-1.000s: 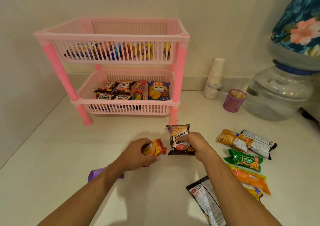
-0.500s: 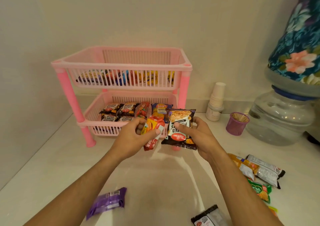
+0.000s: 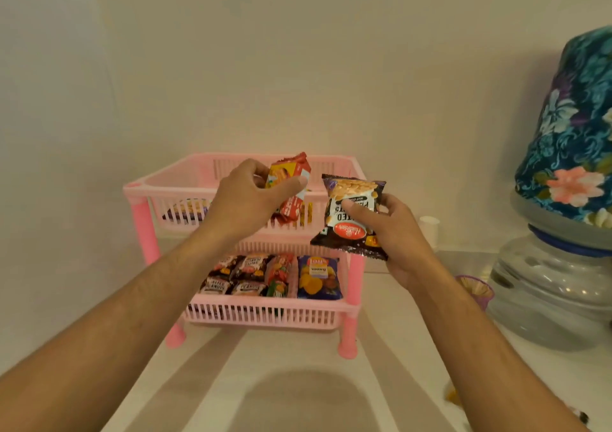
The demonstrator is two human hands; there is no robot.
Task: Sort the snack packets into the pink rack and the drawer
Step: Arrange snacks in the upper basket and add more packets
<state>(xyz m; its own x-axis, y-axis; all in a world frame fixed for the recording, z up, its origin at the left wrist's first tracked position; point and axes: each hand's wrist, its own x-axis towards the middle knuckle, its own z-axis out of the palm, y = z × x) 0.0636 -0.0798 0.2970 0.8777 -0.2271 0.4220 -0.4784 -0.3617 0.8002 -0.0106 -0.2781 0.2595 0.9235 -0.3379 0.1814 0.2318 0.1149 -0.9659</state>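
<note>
The two-tier pink rack stands on the white counter against the wall. My left hand grips a red and orange snack packet over the front edge of the top basket. My right hand holds a dark peanut packet beside the rack's right front corner, at top-tier height. The lower basket holds several packets, among them a blue chips packet. Packets in the top basket show only through its slats. No drawer is in view.
A water dispenser jar with a floral cover stands at the right on its clear base. A small purple cup of toothpicks and a stack of white paper cups sit between it and the rack.
Both hands have lifted their packets from the counter up to the rack's top tier. The view has tilted up, so the loose packets on the counter have dropped out of sight.
</note>
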